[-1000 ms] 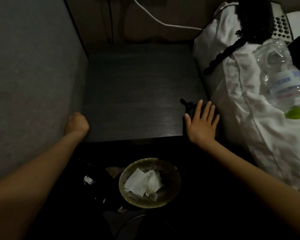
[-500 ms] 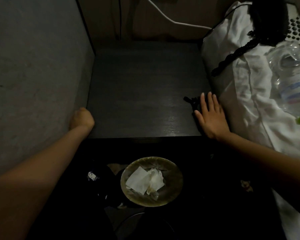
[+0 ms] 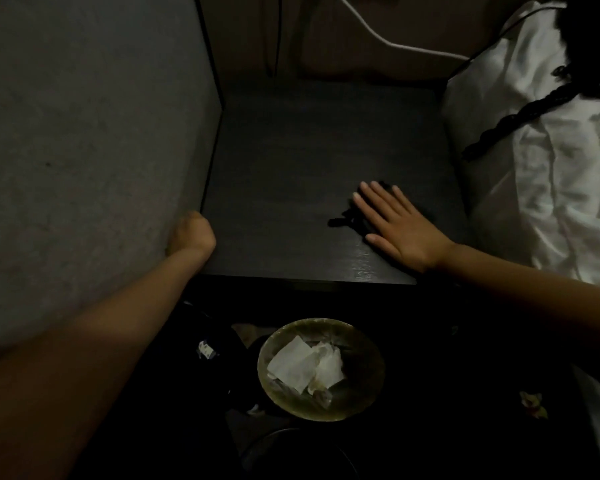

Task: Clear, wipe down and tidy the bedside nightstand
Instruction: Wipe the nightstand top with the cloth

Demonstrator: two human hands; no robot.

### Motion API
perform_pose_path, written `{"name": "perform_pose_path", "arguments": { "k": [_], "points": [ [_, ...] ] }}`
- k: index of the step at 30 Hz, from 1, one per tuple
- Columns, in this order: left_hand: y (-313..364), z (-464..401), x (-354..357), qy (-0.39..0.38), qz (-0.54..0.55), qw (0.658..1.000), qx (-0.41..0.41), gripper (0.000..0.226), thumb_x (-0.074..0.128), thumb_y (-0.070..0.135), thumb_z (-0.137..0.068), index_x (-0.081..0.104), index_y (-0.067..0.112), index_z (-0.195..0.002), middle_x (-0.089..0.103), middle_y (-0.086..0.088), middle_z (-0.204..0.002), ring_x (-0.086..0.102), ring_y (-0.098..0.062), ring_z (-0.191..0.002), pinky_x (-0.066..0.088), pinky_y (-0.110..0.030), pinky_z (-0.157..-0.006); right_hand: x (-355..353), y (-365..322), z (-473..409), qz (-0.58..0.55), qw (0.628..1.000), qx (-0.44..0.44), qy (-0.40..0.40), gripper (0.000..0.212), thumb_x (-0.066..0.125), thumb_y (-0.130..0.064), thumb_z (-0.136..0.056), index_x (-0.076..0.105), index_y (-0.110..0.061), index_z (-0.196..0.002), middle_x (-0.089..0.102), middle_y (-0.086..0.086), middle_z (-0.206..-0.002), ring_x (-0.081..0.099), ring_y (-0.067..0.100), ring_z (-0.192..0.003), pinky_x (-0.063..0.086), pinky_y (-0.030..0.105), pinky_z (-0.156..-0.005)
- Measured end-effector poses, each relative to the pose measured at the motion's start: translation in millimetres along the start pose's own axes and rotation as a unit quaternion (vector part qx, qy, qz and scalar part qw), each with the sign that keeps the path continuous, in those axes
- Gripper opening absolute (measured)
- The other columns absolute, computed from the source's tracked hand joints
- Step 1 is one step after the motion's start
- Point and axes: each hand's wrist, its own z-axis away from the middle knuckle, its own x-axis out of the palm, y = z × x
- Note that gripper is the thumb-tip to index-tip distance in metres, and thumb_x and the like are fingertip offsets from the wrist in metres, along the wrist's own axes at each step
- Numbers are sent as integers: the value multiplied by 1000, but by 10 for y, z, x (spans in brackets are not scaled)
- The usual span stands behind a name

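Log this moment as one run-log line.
right hand flat on nightstand, beside small black object | left hand at front-left corner | bin below holds tissues

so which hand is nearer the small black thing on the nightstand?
Right. The right hand lies flat, touching the small black thing; the left hand is curled at the nightstand's far left edge.

Setting: bedroom corner in a home, dimly lit. Evidence: dark wood-grain nightstand set between a grey wall and a bed with rumpled white bedding; white cable trailing along the back wall behind it; small round waste bin on the floor in front, holding crumpled white tissues.
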Motion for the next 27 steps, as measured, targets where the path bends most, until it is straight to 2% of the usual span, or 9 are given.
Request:
{"name": "perform_pose_path", "arguments": {
  "k": [6,12,16,21,25,27],
  "points": [
    [-5,11,-17,-16,5,1000,-12,44,19,9,-103,46,-9,-132,45,-29,-140,45,-43,-127,35,-45,-106,-81,-520,-590,2,999,-49,21,67,22,-49,-104,-4,-19,-157,-8,8,-165,-11,23,-152,-6,43,-123],
    [2,42,-36,-22,-10,1000,2,42,22,8,-102,46,-7,-132,46,-28,-139,45,-43,-126,34,-46,-106,-164,-1122,-1162,-9,997,-77,28,66,20,-50,-104,-5,-19,-158,-7,10,-165,-9,24,-153,-4,45,-123],
    [5,36,-42,-34,-35,999,4,43,22,15,-103,49,-2,-132,49,-25,-138,48,-41,-126,38,-46,-104,-216,-1542,-1509,-4,994,-105,33,66,19,-49,-105,-4,-18,-158,-5,11,-165,-8,25,-153,-5,45,-123],
    [7,48,-53,-45,-51,998,-2,41,27,18,-104,51,0,-133,50,-21,-139,48,-37,-127,40,-42,-101,-257,-1799,-1751,-17,991,-126,38,60,17,-42,-106,-4,-18,-157,-5,11,-165,-8,24,-153,-5,45,-123],
    [25,77,-47,-41,-58,997,-4,40,27,16,-104,50,0,-132,50,-20,-138,49,-36,-126,41,-42,-100,-332,-1761,-1790,-51,989,-137,-19,58,16,-40,-107,-5,-21,-157,-11,8,-165,-14,22,-152,-10,43,-122],
    [12,77,-50,-39,-51,998,-12,41,25,14,-104,49,-2,-133,49,-20,-139,49,-36,-125,41,-42,-100,-451,-1693,-1860,-112,980,-149,-64,53,15,-38,-108,4,-25,-158,-5,4,-166,-11,17,-152,-15,38,-121]
  ]
}}
